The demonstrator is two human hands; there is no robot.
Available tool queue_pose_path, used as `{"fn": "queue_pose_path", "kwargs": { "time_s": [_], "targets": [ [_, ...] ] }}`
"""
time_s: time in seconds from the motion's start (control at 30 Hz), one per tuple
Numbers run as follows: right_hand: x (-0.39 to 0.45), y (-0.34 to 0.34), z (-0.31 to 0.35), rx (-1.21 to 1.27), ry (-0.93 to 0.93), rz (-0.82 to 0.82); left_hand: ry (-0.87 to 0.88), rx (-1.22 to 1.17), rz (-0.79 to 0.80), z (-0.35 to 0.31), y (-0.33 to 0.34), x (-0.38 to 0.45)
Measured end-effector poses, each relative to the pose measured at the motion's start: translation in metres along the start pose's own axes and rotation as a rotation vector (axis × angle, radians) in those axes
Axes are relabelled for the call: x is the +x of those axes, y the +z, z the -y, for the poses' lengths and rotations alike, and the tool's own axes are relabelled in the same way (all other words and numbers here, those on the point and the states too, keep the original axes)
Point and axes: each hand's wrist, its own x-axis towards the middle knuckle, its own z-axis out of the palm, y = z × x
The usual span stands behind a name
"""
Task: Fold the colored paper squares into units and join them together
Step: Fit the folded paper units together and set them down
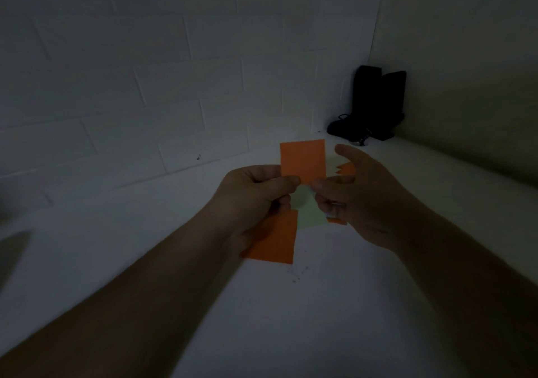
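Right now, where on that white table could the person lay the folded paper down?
Bare white table shows between the forearms, below the orange paper, and left of the left hand. It is crowded beyond the right hand, where paper pieces lie, and in the corner by the black boots.

We are finding no text, label, brand, number or sign that can be read anywhere in this dim view
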Motion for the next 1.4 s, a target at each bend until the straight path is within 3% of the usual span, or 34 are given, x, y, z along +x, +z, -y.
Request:
{"fn": "queue_pose_path", "kwargs": {
  "time_s": [0.6,0.8,1.07,1.4],
  "targets": [
    [0.007,-0.007,0.004,0.033,0.045,-0.067,-0.024,0.043,0.025,0.002,-0.003,0.004],
    [0.003,-0.006,0.005,0.051,0.000,-0.048,0.084,0.262,-0.033,0.006,-0.008,0.009],
    [0.005,0.007,-0.009,0.013,-0.048,0.050,0.094,0.142,-0.043,0.006,0.000,0.005],
    [0.004,0.001,-0.002,0.022,-0.116,-0.039,0.041,0.084,-0.039,0.003,0.000,0.003]
  ]
}}
